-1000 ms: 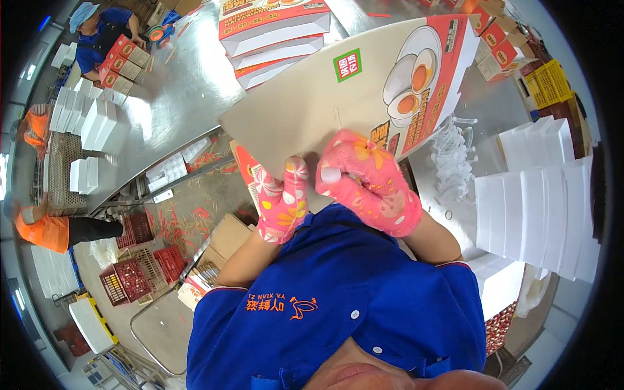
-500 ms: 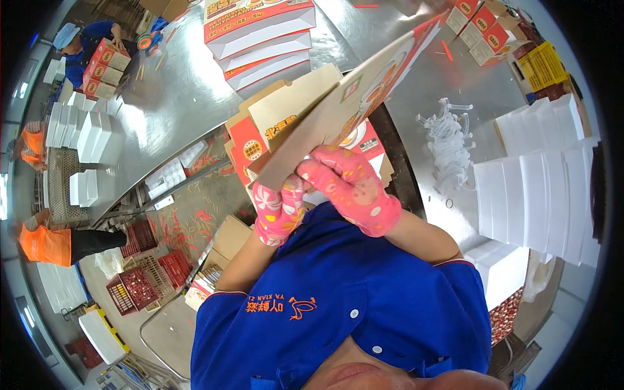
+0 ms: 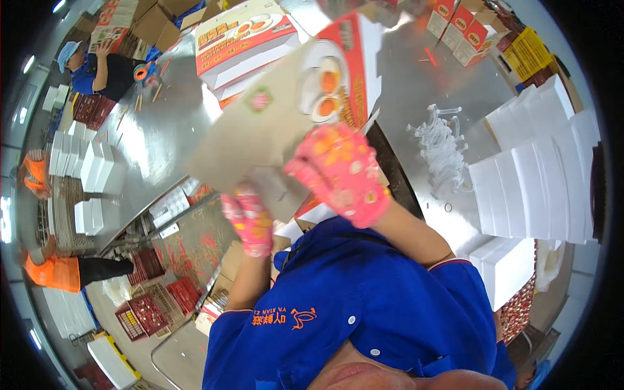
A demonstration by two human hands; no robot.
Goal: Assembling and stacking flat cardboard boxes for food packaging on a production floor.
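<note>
A beige and red printed carton [image 3: 260, 136] with egg pictures on its face is tilted in front of me, partly blurred by motion. My right hand [image 3: 341, 175], in a pink patterned glove, grips its lower edge with curled fingers. Close to the carton's lower left flap is my left hand [image 3: 250, 221], gloved alike; its fingertips are smeared and whether they touch the flap is unclear. Beyond lies a stack of similar cartons [image 3: 244, 49] on the metal table [image 3: 169, 117]. To the right sits a pile of clear plastic handles [image 3: 439, 149].
White folded sheets [image 3: 520, 188] stand in rows at the right, near a yellow crate [image 3: 526, 55]. Red-sided boxes [image 3: 465, 29] stand at the far right. Plastic baskets [image 3: 140, 315] rest on the floor at left. Co-workers [image 3: 52, 270] are along the left side.
The carton has swung left and turned its printed face toward me. My left hand has moved left and down from my right hand. A co-worker at far left has raised a stack of boxes.
</note>
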